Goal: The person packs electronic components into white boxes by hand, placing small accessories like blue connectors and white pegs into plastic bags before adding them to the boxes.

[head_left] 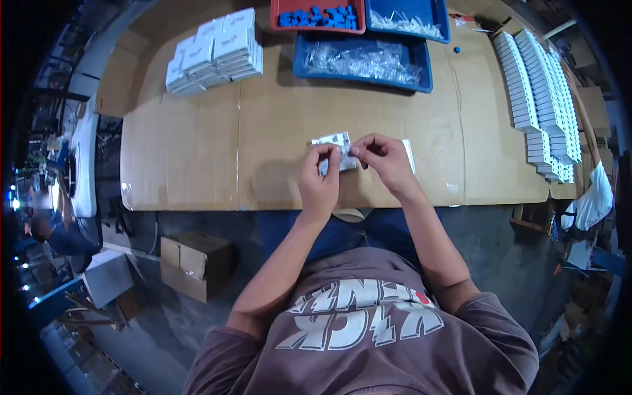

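Near the front edge of the table, my left hand (318,183) and my right hand (391,168) are close together with fingers pinched. Between their fingertips is a small clear plastic piece (346,152), partly covered by the fingers; its exact kind is hard to make out. Under it lies a white printed card (337,139) with dark patches, half hidden by my left hand. A flat white item (409,155) rests just to the right, partly behind my right hand.
Stacked white packs (220,49) stand at the back left. A red tray (317,25) holds blue parts; one blue tray (431,71) holds clear plastic bags, another blue tray (445,25) white pieces. Rows of white boxes (536,99) line the right side. Cardboard (191,151) covers the table.
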{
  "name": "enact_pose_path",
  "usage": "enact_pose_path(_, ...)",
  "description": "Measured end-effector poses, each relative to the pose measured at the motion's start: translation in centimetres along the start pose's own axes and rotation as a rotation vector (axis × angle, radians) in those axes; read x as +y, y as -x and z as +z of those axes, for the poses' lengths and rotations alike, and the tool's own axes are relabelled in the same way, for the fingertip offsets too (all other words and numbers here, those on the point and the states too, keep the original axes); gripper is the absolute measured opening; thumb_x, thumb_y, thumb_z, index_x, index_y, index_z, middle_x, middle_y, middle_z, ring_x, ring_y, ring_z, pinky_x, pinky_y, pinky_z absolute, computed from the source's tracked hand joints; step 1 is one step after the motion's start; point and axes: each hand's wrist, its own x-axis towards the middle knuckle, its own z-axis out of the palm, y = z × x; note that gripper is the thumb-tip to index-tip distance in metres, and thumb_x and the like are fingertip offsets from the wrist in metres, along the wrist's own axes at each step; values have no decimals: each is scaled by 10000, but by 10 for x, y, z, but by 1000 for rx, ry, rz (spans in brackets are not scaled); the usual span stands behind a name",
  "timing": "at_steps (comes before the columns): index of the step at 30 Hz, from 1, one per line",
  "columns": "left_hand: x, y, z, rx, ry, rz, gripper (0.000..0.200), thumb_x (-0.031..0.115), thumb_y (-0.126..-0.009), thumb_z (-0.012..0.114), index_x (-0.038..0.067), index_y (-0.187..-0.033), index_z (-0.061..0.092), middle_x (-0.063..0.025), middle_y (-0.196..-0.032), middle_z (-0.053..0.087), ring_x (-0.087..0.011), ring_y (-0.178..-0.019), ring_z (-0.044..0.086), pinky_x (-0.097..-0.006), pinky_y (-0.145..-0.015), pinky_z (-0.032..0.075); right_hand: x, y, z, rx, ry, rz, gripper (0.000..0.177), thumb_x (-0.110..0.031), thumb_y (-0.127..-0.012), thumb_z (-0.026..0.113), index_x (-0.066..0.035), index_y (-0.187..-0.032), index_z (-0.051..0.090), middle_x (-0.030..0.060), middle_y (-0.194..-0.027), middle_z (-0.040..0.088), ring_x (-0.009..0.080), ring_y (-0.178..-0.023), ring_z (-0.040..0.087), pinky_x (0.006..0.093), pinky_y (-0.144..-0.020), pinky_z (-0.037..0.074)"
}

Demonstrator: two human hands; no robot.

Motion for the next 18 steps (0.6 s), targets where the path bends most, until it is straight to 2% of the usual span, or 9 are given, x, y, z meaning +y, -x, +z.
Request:
enact_pose_path(3, 11, -3, 2, -45, 282, -102, 114, 93, -1007, 664, -19, -1029, 656, -11, -953, 662, -65, -899, 606, -236, -844, 491, -9, 0, 1, -18, 11, -19, 110, -75, -951, 728, 11, -1019, 720, 39, -884, 713, 84, -760, 595, 235, -669, 469)
enact_pose_path(7, 12, -9, -2, -107, 298, -249, 130, 117, -994, 689, -5, -1032, 669, 15, -957, 650, -49, -900, 596, -221, -836, 483, -20, 2, -3, -32, 10, 67, 109, -65, -937, 726, 1, -1023, 713, 20, -899, 700, 79, -780, 593, 231, -683, 460)
enact_pose_path(8, 7, -9, -4, -138, 295, -274, 144, 126, -992, 693, -3, -1057, 685, 9, -977, 663, -53, -915, 605, -221, -847, 484, -10, -1, -5, -57, -60, -28, 115, -76, -948, 723, -9, -1040, 714, -5, -884, 687, 58, -790, 591, 226, -686, 460)
enact_pose_path(9, 5, -7, -5, -161, 333, -290, 160, 124, -987, 701, -9, -1076, 687, -2, -992, 676, -60, -927, 616, -227, -854, 491, -8, 2, -6, -57, -55, -16, 119, -69, -944, 720, -7, -1045, 709, 2, -894, 691, 63, -793, 591, 232, -687, 459)
enact_pose_path(12, 3, -9, -6, -198, 431, -321, 214, 137, -980, 721, -17, -1127, 698, -28, -1040, 711, -75, -967, 644, -238, -876, 510, -11, 1, -7, -61, -72, -8, 134, -57, -941, 715, -5, -1063, 698, 19, -915, 698, 75, -799, 592, 247, -688, 456)
enact_pose_path(15, 6, -7, -7, -195, 529, -377, 202, 136, -983, 716, -15, -1116, 701, -23, -1032, 711, -73, -969, 642, -237, -880, 507, -14, 4, -3, -52, -77, -5, 128, -65, -941, 721, -7, -1054, 702, 17, -907, 696, 75, -792, 589, 246, -682, 453)
enact_pose_path(18, 11, -7, -10, -210, 501, -332, 140, 109, -994, 689, 3, -1084, 702, 1, -998, 689, -71, -925, 625, -233, -862, 495, -14, 8, 0, -41, -51, 18, 140, -79, -937, 732, -2, -1051, 714, 10, -882, 691, 73, -774, 574, 240, -677, 447)
